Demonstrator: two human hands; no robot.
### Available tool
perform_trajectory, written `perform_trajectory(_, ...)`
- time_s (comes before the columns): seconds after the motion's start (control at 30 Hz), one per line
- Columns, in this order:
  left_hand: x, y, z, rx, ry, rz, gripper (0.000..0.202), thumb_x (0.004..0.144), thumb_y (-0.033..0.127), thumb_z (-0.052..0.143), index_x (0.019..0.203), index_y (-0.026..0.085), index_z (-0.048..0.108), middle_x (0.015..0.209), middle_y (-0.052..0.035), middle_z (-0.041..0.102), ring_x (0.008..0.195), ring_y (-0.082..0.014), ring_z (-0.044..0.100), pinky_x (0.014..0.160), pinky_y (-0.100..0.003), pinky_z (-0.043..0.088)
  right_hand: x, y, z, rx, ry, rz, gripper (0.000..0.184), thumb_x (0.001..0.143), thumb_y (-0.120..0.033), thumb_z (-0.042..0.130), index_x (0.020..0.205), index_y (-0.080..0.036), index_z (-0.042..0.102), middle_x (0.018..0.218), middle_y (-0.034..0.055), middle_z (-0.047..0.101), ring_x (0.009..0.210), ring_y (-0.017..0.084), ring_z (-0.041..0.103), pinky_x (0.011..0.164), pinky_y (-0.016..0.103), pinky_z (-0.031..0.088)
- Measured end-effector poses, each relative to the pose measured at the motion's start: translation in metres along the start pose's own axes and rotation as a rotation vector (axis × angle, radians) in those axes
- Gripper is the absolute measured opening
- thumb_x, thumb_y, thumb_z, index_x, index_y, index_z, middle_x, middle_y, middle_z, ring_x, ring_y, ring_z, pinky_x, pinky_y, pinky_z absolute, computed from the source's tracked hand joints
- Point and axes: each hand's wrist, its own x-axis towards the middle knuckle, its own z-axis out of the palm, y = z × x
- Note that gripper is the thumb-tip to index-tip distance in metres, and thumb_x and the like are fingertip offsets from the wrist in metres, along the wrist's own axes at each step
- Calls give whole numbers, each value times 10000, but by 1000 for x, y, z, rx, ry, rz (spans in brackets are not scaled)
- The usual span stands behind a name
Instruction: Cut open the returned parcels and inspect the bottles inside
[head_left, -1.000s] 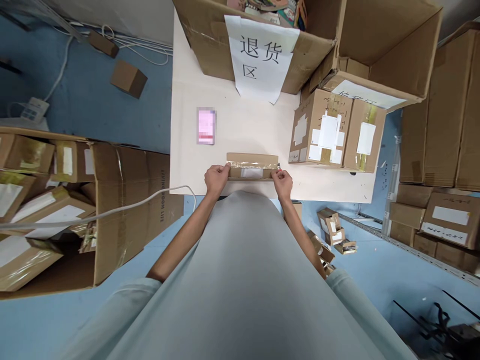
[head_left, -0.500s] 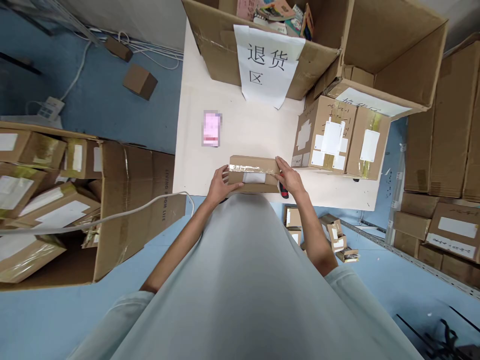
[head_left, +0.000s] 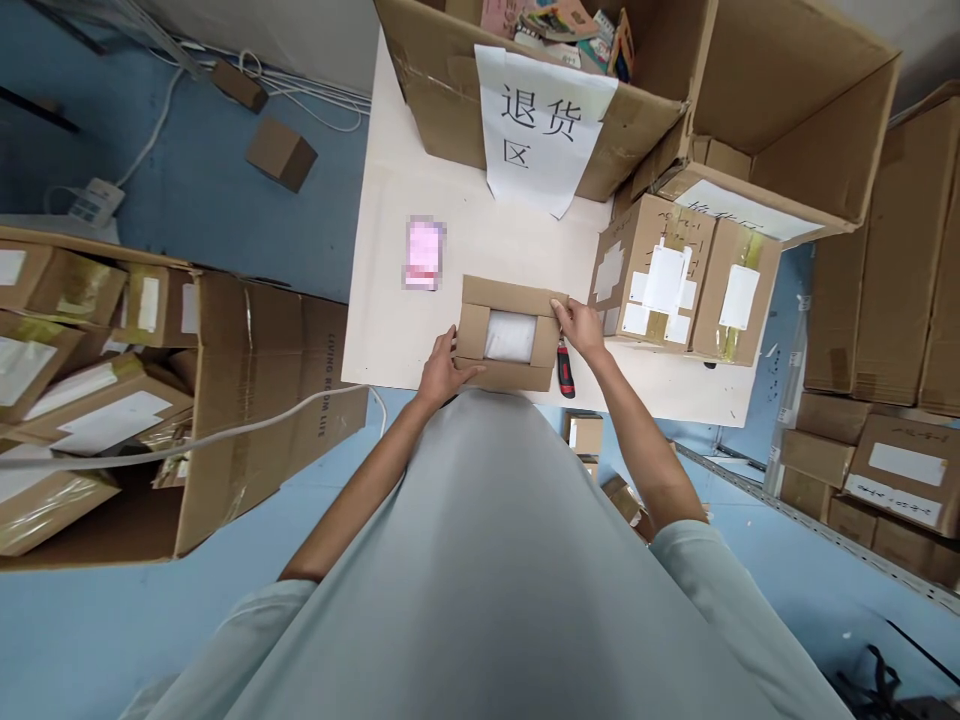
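A small cardboard box [head_left: 504, 292] lies at the table's front edge, its long flaps folded outward. Between its two short end flaps shows something white [head_left: 510, 336], whose kind I cannot make out. My left hand [head_left: 441, 370] grips the box's left side, thumb over the front flap. With thumb and fingers my right hand [head_left: 579, 325] holds the right corner of the back flap. A red and black utility knife [head_left: 565, 370] lies just right of the box, below my right hand. A pink, blurred-out rectangular item [head_left: 424, 254] rests on the table to the left.
At the table's [head_left: 397, 340] back stands a large carton [head_left: 442, 130] of books with a paper sign [head_left: 544, 130]. An open carton [head_left: 810, 100] and taped, labelled boxes [head_left: 660, 270] are at the right. On the left, a big carton [head_left: 240, 400] holds several parcels; a white cable [head_left: 285, 412] crosses it.
The box's long flaps have swung open, showing the end flaps and the white thing inside. My right hand has pulled the back flap outward. More of the utility knife is visible.
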Motion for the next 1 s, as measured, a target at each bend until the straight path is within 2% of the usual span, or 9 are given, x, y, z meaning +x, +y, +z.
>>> perform_trajectory(0.17, 1, 9, 0, 129, -9, 24, 1255, 863, 461, 944, 1852, 238, 203, 1696, -229, 508, 1537, -450, 573, 1250, -581, 514, 24, -2, 10, 261, -23, 217, 547, 1053, -696, 707, 749, -261, 574, 727, -1, 710, 670, 216, 730, 706, 302, 535)
perform_trajectory(0.23, 0, 14, 0, 191, -5, 114, 1208, 910, 432, 897, 1856, 214, 178, 1766, -254, 437, 1633, -463, 474, 1320, -610, 442, 28, -3, 8, 304, -31, 268, 522, 993, -717, 770, 806, -256, 612, 750, 0, 728, 661, 218, 737, 714, 312, 561)
perform_trajectory(0.3, -3, 21, 1, 274, -10, 237, 1112, 945, 352, 840, 1848, 178, 216, 1838, -270, 349, 1737, -472, 312, 1395, -646, 326, 21, -7, 4, 233, 71, 275, 478, 963, -695, 804, 851, -260, 642, 777, 22, 752, 756, 255, 763, 783, 344, 595)
perform_trajectory(0.43, -9, 39, 11, 454, -97, 439, 844, 971, 121, 617, 1788, 176, 409, 1820, -210, 449, 1801, -428, 151, 1442, -723, 145, -26, -32, 7, 89, 239, 145, 366, 1090, -581, 645, 905, -270, 701, 900, 75, 806, 957, 307, 792, 937, 391, 604)
perform_trajectory(0.57, -13, 56, 20, 549, -169, 553, 679, 997, 46, 437, 1640, 165, 617, 1630, -204, 667, 1786, -379, 248, 1439, -762, 123, -90, -67, 34, 62, 37, 24, 369, 1165, -522, 531, 1196, -260, 788, 1213, 140, 855, 1127, 353, 826, 1023, 430, 605)
perform_trajectory(0.67, -16, 64, 13, 589, -134, 550, 625, 1006, 54, 432, 1557, 183, 697, 1589, -209, 694, 1784, -396, 245, 1431, -797, 90, -121, -82, 49, 24, -59, -2, 386, 1169, -444, 503, 1423, -280, 744, 1617, 147, 708, 1238, 369, 813, 1043, 473, 637)
perform_trajectory(0.77, -21, 65, -7, 577, -62, 523, 629, 980, 112, 575, 1594, 212, 673, 1669, -193, 636, 1795, -433, 168, 1427, -815, 48, -135, -80, 44, 12, -38, 5, 489, 1165, -437, 445, 1583, -297, 659, 1802, 113, 520, 1269, 407, 801, 1035, 554, 661)
perform_trajectory(0.87, -25, 60, -24, 539, 3, 459, 730, 967, 181, 688, 1688, 214, 581, 1748, -188, 560, 1797, -463, 123, 1423, -806, 137, -143, -66, 25, 18, 19, 66, 553, 1144, -466, 495, 1658, -294, 604, 1816, 115, 493, 1289, 454, 787, 1030, 614, 660)
perform_trajectory(1.0, -24, 57, -25, 529, 39, 427, 898, 959, 214, 760, 1790, 205, 419, 1811, -208, 460, 1789, -479, 152, 1395, -792, 252, -148, -50, 10, -32, 34, 135, 634, 1068, -429, 684, 1690, -403, 565, 1833, 29, 477, 1288, 400, 792, 998, 536, 681)
